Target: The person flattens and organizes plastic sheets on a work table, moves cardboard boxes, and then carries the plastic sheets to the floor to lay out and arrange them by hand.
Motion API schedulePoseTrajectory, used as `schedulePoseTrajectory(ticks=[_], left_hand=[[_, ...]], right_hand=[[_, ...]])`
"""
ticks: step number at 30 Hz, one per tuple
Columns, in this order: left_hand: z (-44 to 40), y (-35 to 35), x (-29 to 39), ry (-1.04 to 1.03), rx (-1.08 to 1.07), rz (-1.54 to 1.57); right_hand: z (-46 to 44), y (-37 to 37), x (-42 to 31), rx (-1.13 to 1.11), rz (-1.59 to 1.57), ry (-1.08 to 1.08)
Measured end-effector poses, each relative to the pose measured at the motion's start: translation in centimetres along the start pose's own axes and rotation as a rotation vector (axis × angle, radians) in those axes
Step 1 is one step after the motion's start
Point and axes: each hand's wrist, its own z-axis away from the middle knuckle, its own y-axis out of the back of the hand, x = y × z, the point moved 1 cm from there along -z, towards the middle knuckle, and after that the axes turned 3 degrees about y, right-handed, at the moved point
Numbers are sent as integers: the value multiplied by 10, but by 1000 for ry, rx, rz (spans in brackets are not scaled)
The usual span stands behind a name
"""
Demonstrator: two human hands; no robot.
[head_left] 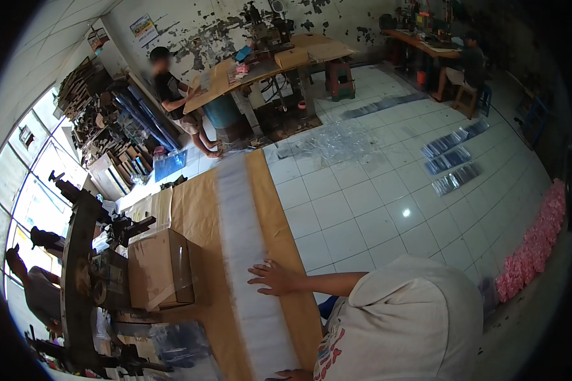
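The right hand (274, 277) lies palm down with its fingers spread apart over the edge of a long, whitish translucent plastic strip (243, 222), which runs beneath that hand along a tabletop covered in brown paper (194, 206), while the left hand (293, 375), cut off by the lower edge of the view, is at the strip's near end, and whether its fingers are closed on the plastic cannot be told. Beyond the right hand's fingertips sits a taped brown cardboard box (156, 270), with a dark metal machine frame (77, 273) farther past it, and clear plastic sheets (183, 346) lie out in front of the left hand.
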Motion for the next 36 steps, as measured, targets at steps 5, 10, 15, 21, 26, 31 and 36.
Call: schedulePoseTrajectory(ticks=[5, 10, 15, 21, 26, 31, 36], left_hand=[[5, -118, -78, 67, -46, 62], [-6, -32, -29, 225, -7, 73], [-6, -53, -41, 241, 36, 94], [-11, -46, -44, 255, 36, 192], [-11, -48, -49, 242, 52, 228], [-14, -47, -51, 225, 49, 238], [-18, -44, -51, 223, 37, 226]], right_hand=[[0, 2, 0, 21, 2, 2], [-6, 6, -2, 83, 20, 33], [-10, 13, -9, 69, 35, 44], [-13, 10, -16, 49, 20, 38], [-13, 11, -19, 33, 34, 53], [-12, 14, -22, 10, 28, 25], [-9, 8, -33, 118, 16, 38]])
